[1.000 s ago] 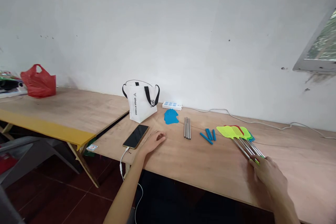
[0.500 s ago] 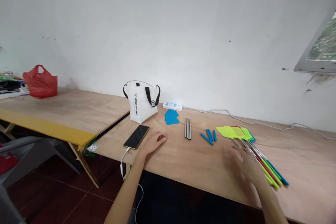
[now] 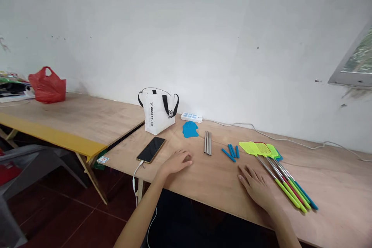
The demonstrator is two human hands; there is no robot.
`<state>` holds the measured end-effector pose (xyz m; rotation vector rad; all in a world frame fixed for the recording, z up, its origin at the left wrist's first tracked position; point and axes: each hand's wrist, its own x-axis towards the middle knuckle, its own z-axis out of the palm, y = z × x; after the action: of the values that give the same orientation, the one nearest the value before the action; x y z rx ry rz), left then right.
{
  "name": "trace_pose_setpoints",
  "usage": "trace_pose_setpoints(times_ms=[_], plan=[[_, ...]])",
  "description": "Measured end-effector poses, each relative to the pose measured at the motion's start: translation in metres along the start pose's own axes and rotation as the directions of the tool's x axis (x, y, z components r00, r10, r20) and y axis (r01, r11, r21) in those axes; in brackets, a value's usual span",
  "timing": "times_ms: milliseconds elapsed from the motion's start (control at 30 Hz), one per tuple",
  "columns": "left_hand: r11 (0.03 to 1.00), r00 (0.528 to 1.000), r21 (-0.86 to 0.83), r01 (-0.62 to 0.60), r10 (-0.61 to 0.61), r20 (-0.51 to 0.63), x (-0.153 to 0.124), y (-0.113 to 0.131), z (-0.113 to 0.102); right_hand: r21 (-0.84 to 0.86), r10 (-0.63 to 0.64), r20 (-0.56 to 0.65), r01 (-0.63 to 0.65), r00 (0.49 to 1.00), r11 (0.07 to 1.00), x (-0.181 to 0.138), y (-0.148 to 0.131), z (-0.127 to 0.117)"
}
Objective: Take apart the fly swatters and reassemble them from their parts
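Observation:
My left hand [image 3: 178, 162] rests on the wooden table with its fingers loosely apart and nothing in them. Just right of it lie several metal tubes [image 3: 208, 143] side by side. My right hand [image 3: 255, 184] lies flat, fingers spread, on bare wood. Several short blue handles [image 3: 231, 151] are just beyond its fingertips. To its right, several fly swatters [image 3: 286, 180] with yellow, red, green and blue parts lie in a fanned row, heads toward the wall. A stack of blue fly swatter heads [image 3: 190, 129] sits behind the tubes.
A phone [image 3: 151, 149] on a white cable lies left of my left hand. Behind it stands a white bag [image 3: 158, 114] with black handles. A white power strip [image 3: 192, 117] is by the wall. A red plastic bag [image 3: 48, 86] sits on the left table [image 3: 87, 114].
My right hand has moved left, off the fly swatters, and settled flat on the table. My left hand has shifted slightly to the right. The view has tilted a little.

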<state>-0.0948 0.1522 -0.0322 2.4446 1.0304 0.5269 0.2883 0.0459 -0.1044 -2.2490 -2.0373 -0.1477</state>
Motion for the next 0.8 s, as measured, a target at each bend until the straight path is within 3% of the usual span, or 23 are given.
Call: trace_pose_setpoints(times_ms=[167, 233, 333, 400, 567, 700, 800], plan=[[0.991, 0.995, 0.090, -0.095, 0.092, 0.036, 0.011, 0.027, 0.041, -0.033, -0.114, -0.077, 0.112, 0.990, 0.993, 0.001, 0.003, 0.004], [0.978, 0.988, 0.147, -0.151, 0.148, 0.035, 0.023, 0.025, 0.051, -0.067, -0.152, -0.110, 0.145, 0.982, 0.987, 0.000, 0.001, 0.003], [0.950, 0.978, 0.233, -0.207, 0.204, 0.037, 0.048, 0.012, 0.049, -0.099, -0.115, -0.210, 0.096, 0.971, 0.990, 0.000, -0.007, 0.000], [0.945, 0.983, 0.280, -0.172, 0.185, -0.021, 0.064, 0.002, 0.041, -0.099, -0.110, -0.295, 0.084, 0.949, 0.992, 0.002, -0.013, 0.000], [0.932, 0.975, 0.360, -0.028, 0.106, -0.197, 0.093, -0.020, 0.029, -0.122, -0.280, -0.375, 0.252, 0.884, 0.960, 0.023, -0.024, 0.002], [0.924, 0.945, 0.371, 0.096, 0.033, -0.325, 0.111, -0.037, 0.036, -0.081, -0.231, -0.339, 0.216, 0.912, 0.973, 0.055, -0.037, 0.000], [0.921, 0.946, 0.377, 0.099, 0.030, -0.322, 0.119, -0.049, 0.040, -0.048, -0.177, -0.279, 0.170, 0.944, 0.984, 0.077, -0.050, -0.003]])
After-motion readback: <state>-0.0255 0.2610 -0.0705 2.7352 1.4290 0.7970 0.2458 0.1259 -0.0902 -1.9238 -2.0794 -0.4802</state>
